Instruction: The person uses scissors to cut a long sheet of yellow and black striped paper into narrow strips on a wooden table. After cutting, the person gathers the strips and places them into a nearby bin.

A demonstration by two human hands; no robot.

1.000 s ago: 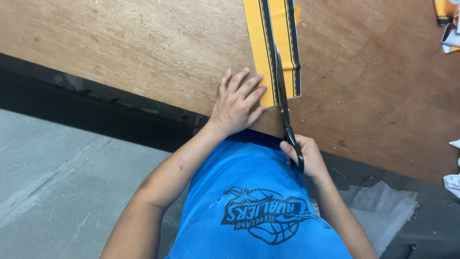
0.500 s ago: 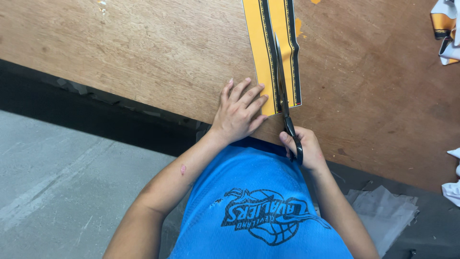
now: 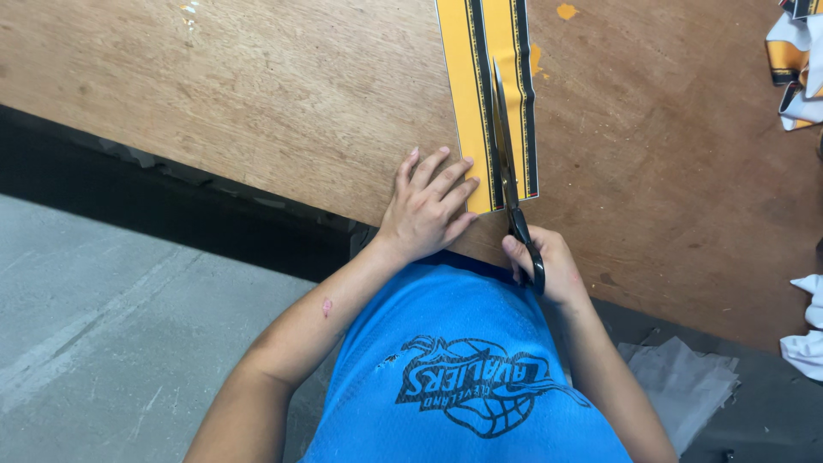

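A long yellow strip of fabric with black stripes point(image 3: 477, 77) lies on a brown wooden table point(image 3: 257, 103), running away from me. My left hand point(image 3: 427, 206) lies flat on the table with its fingers spread, pressing the strip's left edge near its close end. My right hand point(image 3: 544, 266) grips the black handles of a pair of scissors point(image 3: 507, 163). The blades point away from me along the middle of the strip, between two black stripes. I wear a blue shirt point(image 3: 463, 377).
Scraps of yellow, black and white fabric point(image 3: 797, 69) lie at the table's far right, with white cloth point(image 3: 806, 343) lower on the right. A small yellow scrap point(image 3: 566, 11) sits beside the strip. Grey concrete floor point(image 3: 103, 326) lies left, and a grey sheet point(image 3: 677, 377) below the table edge.
The scissors have advanced farther up the strip along the cut line. My left hand stays pressed on the strip's left side.
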